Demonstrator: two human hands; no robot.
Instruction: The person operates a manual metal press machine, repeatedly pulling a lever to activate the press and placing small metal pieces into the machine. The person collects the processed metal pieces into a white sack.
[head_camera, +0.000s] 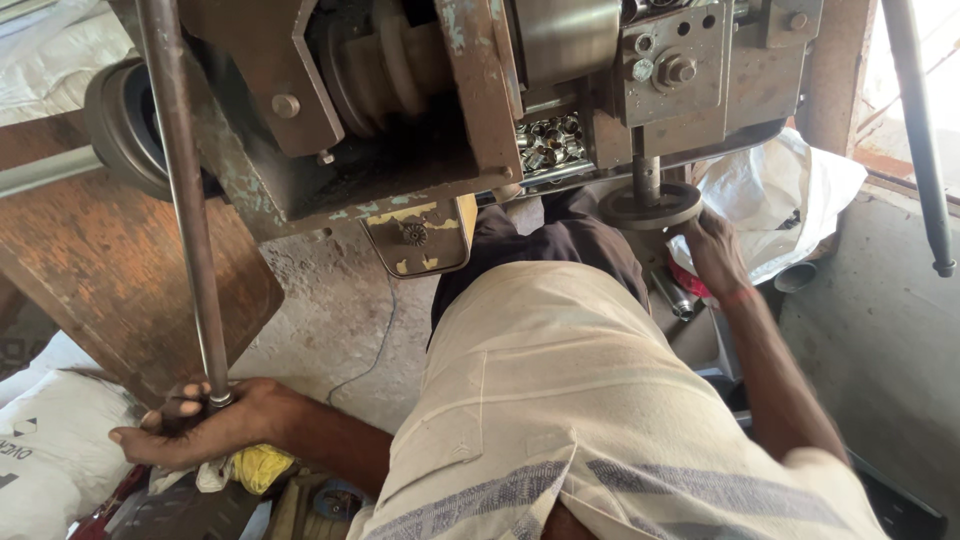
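My left hand (195, 422) grips the lower end of a long steel lever rod (185, 200) that runs up past the machine's left side. Over to the right, my right hand (715, 250) rests on the rim of a small round handwheel (650, 207) under the machine's head, fingers curled over its edge. The machine (420, 110) is a worn grey-green metal body with a stepped pulley (385, 65) and a bolted block at the top right. A tray of small shiny metal parts (548, 140) sits inside it. My torso in a pale shirt fills the lower middle.
A rusty brown metal plate (110, 270) stands at the left. White sacks lie at the lower left (45, 450) and behind the handwheel (770, 190). A second dark rod (915, 130) hangs at the far right. A yellow cloth (262, 465) lies below my left wrist.
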